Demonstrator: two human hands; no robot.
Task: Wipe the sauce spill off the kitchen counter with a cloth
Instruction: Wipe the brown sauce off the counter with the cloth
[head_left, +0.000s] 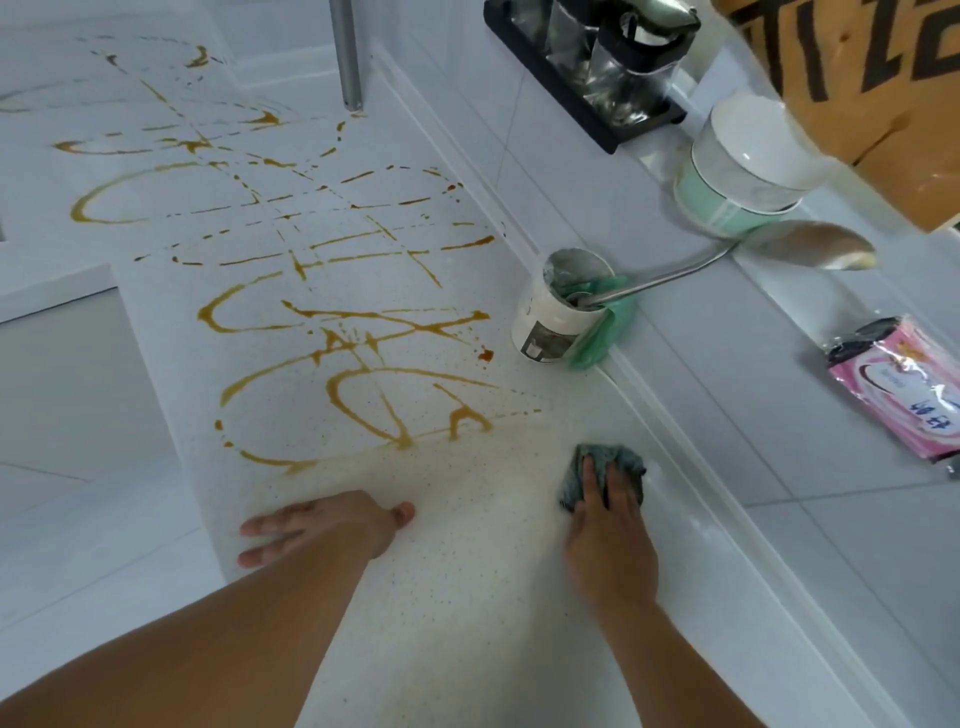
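Observation:
Brown sauce (291, 270) lies in loops and streaks over the white speckled counter (441, 571), from the far end down to the middle. A faint smeared patch sits just below the lowest streaks. My right hand (608, 530) presses flat on a crumpled grey-green cloth (602, 467) near the counter's right edge, by the raised white lip. My left hand (327, 525) rests flat on the counter with its fingers spread, holding nothing.
A white jar (550, 322) with a long metal spoon (810, 244) in it stands on a green lid beside the sauce. On the ledge at the right are a white and green tub (737, 176), a black rack (587, 67) and a pink packet (904, 384). A metal pole (348, 52) rises at the back.

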